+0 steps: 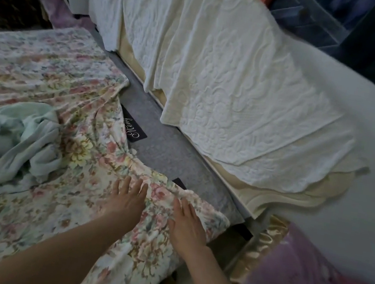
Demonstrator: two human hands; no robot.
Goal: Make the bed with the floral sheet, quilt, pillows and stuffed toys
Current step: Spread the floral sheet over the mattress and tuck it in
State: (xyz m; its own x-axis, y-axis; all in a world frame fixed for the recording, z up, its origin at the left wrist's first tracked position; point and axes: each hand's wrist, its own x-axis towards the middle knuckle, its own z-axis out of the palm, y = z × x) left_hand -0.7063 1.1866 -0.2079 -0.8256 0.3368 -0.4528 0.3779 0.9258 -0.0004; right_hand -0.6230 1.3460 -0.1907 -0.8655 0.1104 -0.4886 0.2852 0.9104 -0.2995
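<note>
Floral sheet edge (hands flat)

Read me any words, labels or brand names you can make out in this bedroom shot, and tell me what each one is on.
"Henry", or close to it: pale cursive script, seen upside down, on the black label sewn to the grey mattress. The reading is uncertain.
A second black label further along the mattress edge: mostly hidden by the floral sheet, no text readable.
No other writing shows.

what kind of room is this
Most likely a bedroom: both hands, left hand and right hand, press a floral sheet on a mattress, beside a white quilt.
</note>
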